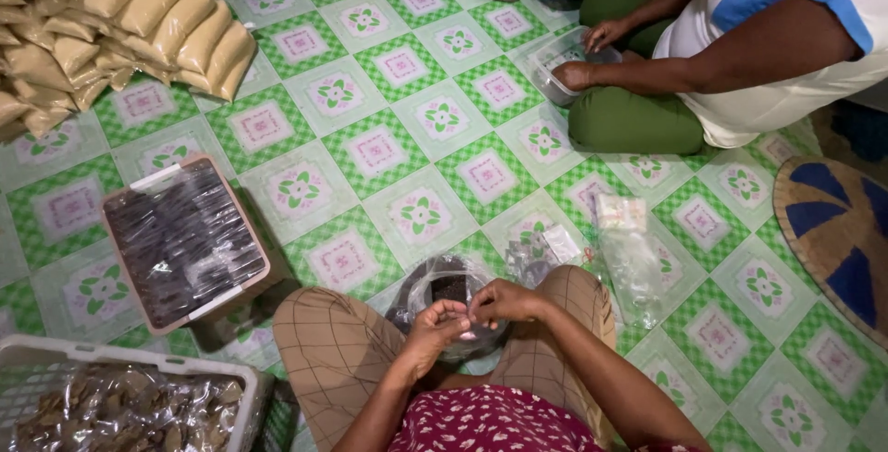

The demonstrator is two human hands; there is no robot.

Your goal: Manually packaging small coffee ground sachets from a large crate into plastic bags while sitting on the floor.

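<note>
Both hands meet just above the lap of a seated person wearing checked tan trousers and a dark red flowered top. Their left hand (433,330) is curled, fingers bent inward, and their right hand (504,302) is likewise curled, its fingertips pinched close against the left; something small and pale sits between the fingertips, too small to identify (possibly the edge of a plastic bag). Directly beneath the hands, between the knees, rests a clear plastic bag (444,290) holding dark, crumbly contents. Just right of the knee lies a loose pile of empty clear packets (629,253) on the green-and-white floral floor mat (388,137). To the left sits a shallow tan tray (185,244) filled with rows of dark wrapped sticks, and at bottom left a white basket (55,359) holds brown wrapped pieces. A stack of beige filled packets (120,17) is heaped in the upper left corner. Across the mat another person, in green trousers and a white shirt, has both hands at a clear container (560,63).
</note>
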